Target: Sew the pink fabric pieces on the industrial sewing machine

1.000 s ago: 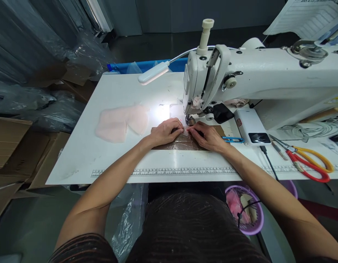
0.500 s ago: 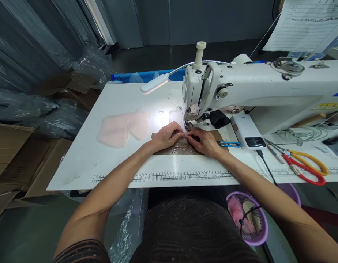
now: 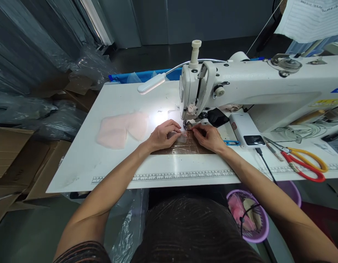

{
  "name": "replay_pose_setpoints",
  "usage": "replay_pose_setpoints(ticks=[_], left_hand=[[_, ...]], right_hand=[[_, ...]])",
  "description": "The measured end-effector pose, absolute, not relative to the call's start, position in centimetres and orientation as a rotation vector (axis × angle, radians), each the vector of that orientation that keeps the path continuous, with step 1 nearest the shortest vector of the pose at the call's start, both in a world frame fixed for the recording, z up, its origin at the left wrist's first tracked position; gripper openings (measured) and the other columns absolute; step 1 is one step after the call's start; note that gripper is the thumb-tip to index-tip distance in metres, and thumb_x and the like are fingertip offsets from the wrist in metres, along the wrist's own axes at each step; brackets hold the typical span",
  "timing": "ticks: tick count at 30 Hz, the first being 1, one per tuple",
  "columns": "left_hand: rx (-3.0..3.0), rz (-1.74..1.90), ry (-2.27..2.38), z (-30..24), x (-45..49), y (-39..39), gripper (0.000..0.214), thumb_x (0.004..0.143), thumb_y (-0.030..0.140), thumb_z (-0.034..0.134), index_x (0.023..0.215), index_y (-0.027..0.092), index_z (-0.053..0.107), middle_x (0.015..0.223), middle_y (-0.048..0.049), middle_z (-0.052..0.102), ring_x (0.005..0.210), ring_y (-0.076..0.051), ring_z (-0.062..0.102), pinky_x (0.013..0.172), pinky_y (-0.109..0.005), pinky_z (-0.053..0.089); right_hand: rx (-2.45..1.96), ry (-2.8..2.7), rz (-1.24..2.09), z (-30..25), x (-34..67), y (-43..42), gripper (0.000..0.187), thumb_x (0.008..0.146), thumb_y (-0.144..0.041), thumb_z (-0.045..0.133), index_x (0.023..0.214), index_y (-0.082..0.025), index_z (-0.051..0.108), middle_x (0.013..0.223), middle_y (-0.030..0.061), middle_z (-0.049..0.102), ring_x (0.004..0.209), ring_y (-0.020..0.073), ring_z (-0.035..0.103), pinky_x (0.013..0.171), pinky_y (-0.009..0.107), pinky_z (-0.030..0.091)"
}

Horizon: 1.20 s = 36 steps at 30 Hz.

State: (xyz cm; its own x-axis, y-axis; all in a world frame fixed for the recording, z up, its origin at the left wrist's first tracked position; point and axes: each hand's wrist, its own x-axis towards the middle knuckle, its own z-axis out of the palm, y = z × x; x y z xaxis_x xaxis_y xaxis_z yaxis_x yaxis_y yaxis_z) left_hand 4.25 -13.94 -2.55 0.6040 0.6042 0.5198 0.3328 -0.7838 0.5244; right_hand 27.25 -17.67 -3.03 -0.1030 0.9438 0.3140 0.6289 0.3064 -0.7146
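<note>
Just left of the presser foot (image 3: 186, 125), my left hand (image 3: 165, 136) pinches a small piece of pale, sheer fabric (image 3: 182, 138). My right hand (image 3: 209, 137) is on the other side of the foot, thumb and forefinger pressed together; whatever lies between those fingertips is too small to make out. Under both hands a brown board (image 3: 185, 148) lies on the white table, its surface looking taped. The sewing machine (image 3: 256, 82) rises behind my right hand. Two pale pink sheer fabric pieces (image 3: 113, 133) lie flat to the left.
A lamp (image 3: 151, 83) lights the table (image 3: 72, 160). To the right are a blue-handled tool (image 3: 231, 143), a white power bank (image 3: 246, 130) with a cable and red and yellow-handled scissors (image 3: 306, 164). A purple basket (image 3: 263, 233) with scraps stands below the table edge.
My hands have drawn apart: the right moved right and slightly up from the left. The sheer fabric and more of the brown board now show between them. The view shifted slightly.
</note>
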Motion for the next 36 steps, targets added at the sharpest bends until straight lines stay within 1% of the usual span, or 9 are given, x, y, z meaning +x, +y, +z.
replay_pose_setpoints(ticks=[3,6,10,15,21,24,28,33,36], left_hand=[[2.512,0.926,0.613,-2.5,3.9,-13.8,0.014,0.087,0.024,0.065,0.098,0.016,0.069,0.103,-0.0102,0.068,0.092,-0.019,0.067,0.076,-0.034,0.061],[2.561,0.812,0.541,-2.6,3.7,-13.6,0.016,0.088,0.022,0.064,0.101,0.016,0.071,0.103,-0.0111,0.069,0.097,-0.021,0.068,0.084,-0.037,0.06],[2.646,0.746,0.572,-3.0,3.9,-13.3,0.015,0.095,0.027,0.06,0.093,0.018,0.072,0.096,-0.0087,0.072,0.09,-0.02,0.069,0.082,-0.037,0.059],[2.771,0.728,0.604,-3.2,4.1,-13.4,0.019,0.098,0.027,0.056,0.09,0.02,0.072,0.094,-0.0069,0.073,0.085,-0.019,0.069,0.077,-0.036,0.056],[2.736,0.951,0.639,-3.2,4.5,-13.7,0.018,0.095,0.022,0.056,0.085,0.017,0.07,0.09,-0.0056,0.073,0.078,-0.017,0.067,0.069,-0.034,0.049],[2.721,1.098,0.65,-3.3,4.8,-13.7,0.017,0.093,0.023,0.059,0.08,0.016,0.069,0.09,-0.0069,0.073,0.074,-0.016,0.065,0.071,-0.036,0.05],[2.767,1.024,0.618,-3.5,4.8,-13.6,0.016,0.094,0.024,0.058,0.085,0.018,0.07,0.093,-0.006,0.073,0.077,-0.016,0.065,0.072,-0.035,0.051],[2.833,0.914,0.554,-3.8,4.8,-13.6,0.018,0.096,0.021,0.054,0.087,0.018,0.07,0.094,-0.005,0.075,0.084,-0.016,0.069,0.071,-0.033,0.05],[2.876,0.923,0.526,-3.9,4.9,-13.6,0.018,0.096,0.019,0.054,0.087,0.017,0.07,0.093,-0.0046,0.075,0.083,-0.016,0.069,0.069,-0.033,0.048]], right_hand=[[-1.407,-1.832,0.523,-2.9,27.1,-17.7,0.026,0.085,-0.028,0.053,0.091,-0.015,0.074,0.066,0.003,0.061,0.055,0.0122,0.047,0.059,0.027,0.041],[-1.418,-1.847,0.536,-2.8,27.1,-17.7,0.025,0.084,-0.025,0.053,0.092,-0.014,0.074,0.068,0.0033,0.062,0.055,0.0126,0.048,0.061,0.027,0.042],[-1.425,-1.842,0.559,-2.8,27.1,-17.7,0.024,0.084,-0.024,0.054,0.092,-0.015,0.074,0.072,0.0044,0.065,0.057,0.0128,0.05,0.062,0.027,0.043],[-1.433,-1.831,0.571,-2.7,27.1,-17.8,0.025,0.084,-0.023,0.054,0.093,-0.013,0.075,0.074,0.0052,0.066,0.059,0.0129,0.051,0.063,0.027,0.043],[-1.419,-1.856,0.508,-3.0,27.3,-17.7,0.024,0.086,-0.023,0.053,0.093,-0.012,0.074,0.076,0.0055,0.066,0.058,0.0124,0.051,0.062,0.027,0.043],[-1.346,-1.948,0.447,-3.4,27.6,-17.6,0.028,0.089,-0.023,0.051,0.101,-0.014,0.075,0.081,0.0065,0.066,0.065,0.014,0.054,0.069,0.029,0.047],[-1.282,-2.091,0.405,-4.0,27.9,-17.5,0.035,0.093,-0.024,0.047,0.115,-0.02,0.074,0.091,0.0083,0.065,0.081,0.0183,0.06,0.079,0.033,0.05],[-1.276,-2.141,0.375,-4.4,27.9,-17.5,0.037,0.094,-0.027,0.047,0.118,-0.022,0.075,0.1,0.0103,0.063,0.089,0.0204,0.061,0.081,0.035,0.052],[-1.279,-2.169,0.354,-4.6,28.0,-17.5,0.036,0.095,-0.028,0.048,0.12,-0.024,0.075,0.103,0.0104,0.061,0.091,0.0202,0.061,0.082,0.035,0.053]])
